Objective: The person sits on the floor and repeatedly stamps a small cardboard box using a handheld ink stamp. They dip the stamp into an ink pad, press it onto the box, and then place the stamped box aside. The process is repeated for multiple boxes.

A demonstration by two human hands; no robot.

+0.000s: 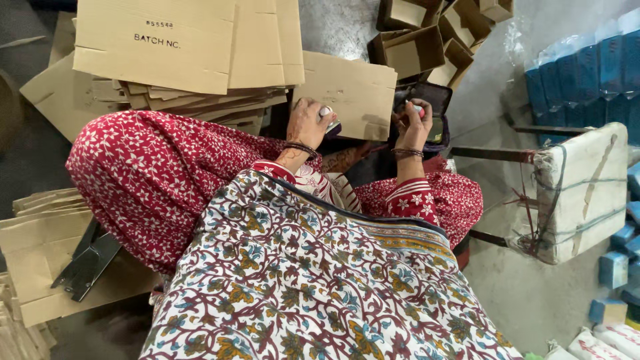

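A small white-topped stamp (328, 119) is gripped in the left hand (305, 123) over a flat brown cardboard sheet (353, 93). A partly hidden small object (419, 110) is pinched by right hand (415, 125) fingers above a dark ink-pad case (437, 100).

There is only one view, so nothing is shared with another. The camera sits on my head and looks almost straight down at me. My patterned shawl (313, 280) and red lap fill the bottom and middle, very near. My left hand (307, 123) and right hand (415, 123) show a little farther off, near the top. The grey floor (507, 280) runs up the right side, and flat cardboard sheets (187, 47) lie at the top left.
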